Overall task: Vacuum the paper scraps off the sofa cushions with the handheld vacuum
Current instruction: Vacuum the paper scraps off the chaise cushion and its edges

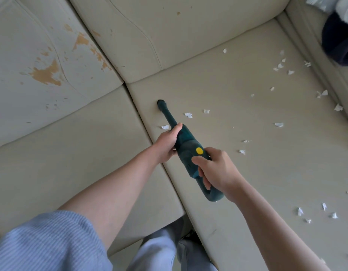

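Observation:
A dark green handheld vacuum (185,142) with a yellow button points up and left over the right seat cushion (237,114) of a cream sofa. Its round nozzle tip (161,104) sits on the cushion close to the gap between the two seat cushions. My left hand (167,142) grips the vacuum's front body where the tube starts. My right hand (214,169) grips the rear handle, thumb lying just below the yellow button. Several white paper scraps (188,115) lie on the right cushion, some beside the tube, most farther right (280,65).
The left seat cushion (71,153) carries no scraps. The left back cushion (46,73) has worn, peeling brown patches. A dark blue and white object (339,42) lies on the sofa at the top right. My legs stand against the sofa's front edge.

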A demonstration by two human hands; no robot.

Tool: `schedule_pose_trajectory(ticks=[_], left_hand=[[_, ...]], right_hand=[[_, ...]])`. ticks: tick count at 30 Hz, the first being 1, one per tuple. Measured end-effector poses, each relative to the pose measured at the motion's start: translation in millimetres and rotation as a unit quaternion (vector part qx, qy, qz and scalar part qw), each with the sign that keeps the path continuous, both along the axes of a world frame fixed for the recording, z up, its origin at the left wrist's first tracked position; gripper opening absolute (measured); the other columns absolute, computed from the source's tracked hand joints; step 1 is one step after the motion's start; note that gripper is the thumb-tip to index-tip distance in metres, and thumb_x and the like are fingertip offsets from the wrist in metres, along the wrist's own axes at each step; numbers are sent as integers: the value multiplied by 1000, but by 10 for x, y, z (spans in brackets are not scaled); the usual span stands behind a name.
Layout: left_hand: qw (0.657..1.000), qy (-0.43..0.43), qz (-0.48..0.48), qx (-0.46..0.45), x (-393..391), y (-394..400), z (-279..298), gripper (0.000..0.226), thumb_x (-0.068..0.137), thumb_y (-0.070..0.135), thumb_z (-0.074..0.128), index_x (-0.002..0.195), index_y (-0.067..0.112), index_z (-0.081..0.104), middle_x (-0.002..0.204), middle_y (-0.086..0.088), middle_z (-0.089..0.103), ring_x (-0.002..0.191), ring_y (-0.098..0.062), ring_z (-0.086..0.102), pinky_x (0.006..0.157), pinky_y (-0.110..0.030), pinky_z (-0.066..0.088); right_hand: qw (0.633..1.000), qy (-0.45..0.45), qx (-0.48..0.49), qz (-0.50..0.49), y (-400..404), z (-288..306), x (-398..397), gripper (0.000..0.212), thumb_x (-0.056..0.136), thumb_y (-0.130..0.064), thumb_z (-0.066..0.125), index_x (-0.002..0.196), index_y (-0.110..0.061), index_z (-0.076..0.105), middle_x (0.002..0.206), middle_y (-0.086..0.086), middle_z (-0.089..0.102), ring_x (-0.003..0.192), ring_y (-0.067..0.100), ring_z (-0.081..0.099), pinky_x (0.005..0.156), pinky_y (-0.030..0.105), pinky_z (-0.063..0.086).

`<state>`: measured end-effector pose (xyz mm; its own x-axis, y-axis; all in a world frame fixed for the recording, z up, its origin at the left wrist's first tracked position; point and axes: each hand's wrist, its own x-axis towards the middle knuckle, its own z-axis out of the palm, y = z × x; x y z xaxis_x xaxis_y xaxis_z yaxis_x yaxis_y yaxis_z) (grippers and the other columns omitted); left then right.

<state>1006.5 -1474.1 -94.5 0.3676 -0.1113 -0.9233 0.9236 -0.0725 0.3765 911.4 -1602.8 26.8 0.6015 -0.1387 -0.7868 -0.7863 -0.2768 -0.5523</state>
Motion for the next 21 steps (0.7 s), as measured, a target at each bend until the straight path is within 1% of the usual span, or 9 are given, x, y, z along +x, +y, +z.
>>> schedule_pose_trajectory(ticks=[2, 4, 8, 11, 15, 18, 21], left_hand=[[1000, 2, -2, 1, -28, 5, 2, 45, 99, 54, 59, 124, 16, 63, 117, -5, 75, 108, -22, 73, 90, -36, 60], [1000, 2, -9, 3, -81, -37, 29, 45, 100, 54, 58, 124, 17, 63, 116, -5, 75, 108, -22, 72, 88, -36, 61], [1000, 3, -1, -6, -271, -114, 74, 47, 100, 54, 56, 127, 17, 63, 117, -6, 75, 107, -22, 72, 75, -33, 59], [999, 2, 31, -21, -477, -127, 94, 45, 101, 53, 55, 128, 18, 62, 119, -6, 75, 107, -21, 73, 71, -31, 59], [998, 3, 59, -27, -711, -141, 132, 47, 101, 52, 55, 130, 16, 62, 119, -7, 75, 103, -21, 74, 65, -28, 59], [998, -1, 53, -28, -796, -168, 187, 45, 102, 51, 54, 129, 16, 62, 119, -7, 75, 102, -20, 74, 64, -27, 59], [999, 17, 38, -11, -899, -194, 205, 45, 101, 52, 54, 126, 15, 62, 117, -7, 74, 102, -21, 73, 64, -28, 58]], right_hand=[[1000, 0, 1, -2, 25, -40, -51, 14, 90, -17, 56, 81, -7, 52, 53, 9, 55, 32, 17, 45, 46, 26, 42], [1000, -2, -3, -2, -2, -40, -134, 14, 89, -18, 56, 83, -5, 53, 55, 12, 57, 34, 20, 45, 48, 27, 42], [1000, -4, -9, 7, -134, 43, -299, 17, 88, -16, 57, 89, 0, 56, 57, 14, 57, 37, 24, 46, 50, 29, 43], [999, -5, -16, 34, -213, 101, -429, 15, 88, -16, 57, 89, -1, 58, 58, 12, 58, 37, 23, 46, 53, 32, 44], [998, -3, -20, 54, -252, 158, -563, 10, 88, -16, 57, 83, -7, 55, 58, 7, 57, 33, 19, 47, 53, 31, 43], [998, -1, -21, 55, -287, 200, -665, 11, 88, -16, 57, 86, -5, 56, 59, 8, 57, 32, 19, 46, 52, 30, 43], [999, 15, -12, 50, -305, 212, -740, 13, 89, -14, 56, 84, -3, 55, 55, 8, 56, 32, 18, 44, 47, 24, 42]])
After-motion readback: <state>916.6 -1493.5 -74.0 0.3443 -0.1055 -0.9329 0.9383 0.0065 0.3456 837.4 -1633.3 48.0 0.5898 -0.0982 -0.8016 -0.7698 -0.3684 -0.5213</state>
